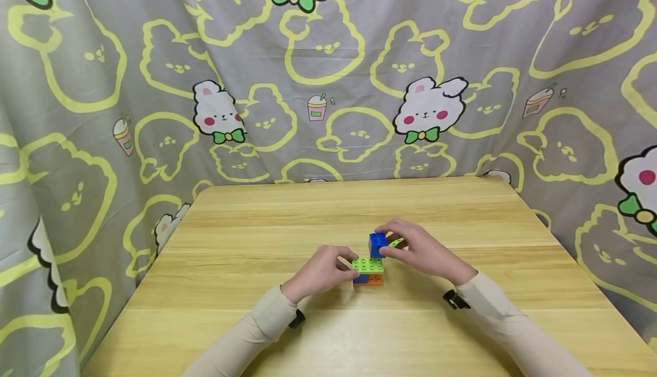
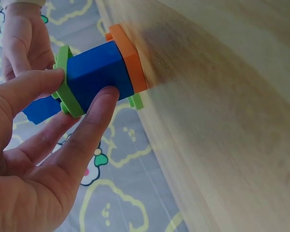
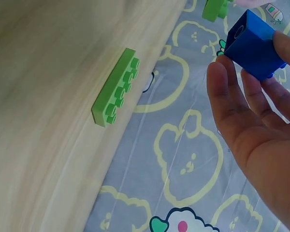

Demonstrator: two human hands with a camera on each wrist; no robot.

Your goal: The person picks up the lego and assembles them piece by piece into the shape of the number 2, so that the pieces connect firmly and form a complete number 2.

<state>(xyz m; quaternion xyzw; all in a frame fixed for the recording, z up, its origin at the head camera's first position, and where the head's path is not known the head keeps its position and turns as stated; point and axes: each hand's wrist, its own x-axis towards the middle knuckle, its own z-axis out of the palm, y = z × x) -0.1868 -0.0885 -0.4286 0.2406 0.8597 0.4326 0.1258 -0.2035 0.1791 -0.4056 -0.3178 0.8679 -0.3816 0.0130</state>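
Observation:
A small stack of toy building bricks stands on the wooden table: an orange brick [image 1: 376, 279] at the bottom, a blue brick [image 2: 99, 70] in the middle and a green brick [image 1: 367, 264] on top. My left hand [image 1: 323, 270] grips the stack at its left end, thumb and fingers against the green and blue bricks. Just above the stack's right end, another blue brick [image 1: 377, 245] is pinched between the thumb and fingers of my right hand [image 1: 418, 250]. That brick's hollow underside partly shows in the right wrist view.
Another green brick [image 3: 115, 89] lies on the table, partly hidden behind my right hand in the head view. The table [image 1: 231, 331] has its far edge near a patterned grey curtain [image 1: 328, 69], which also hangs along both sides.

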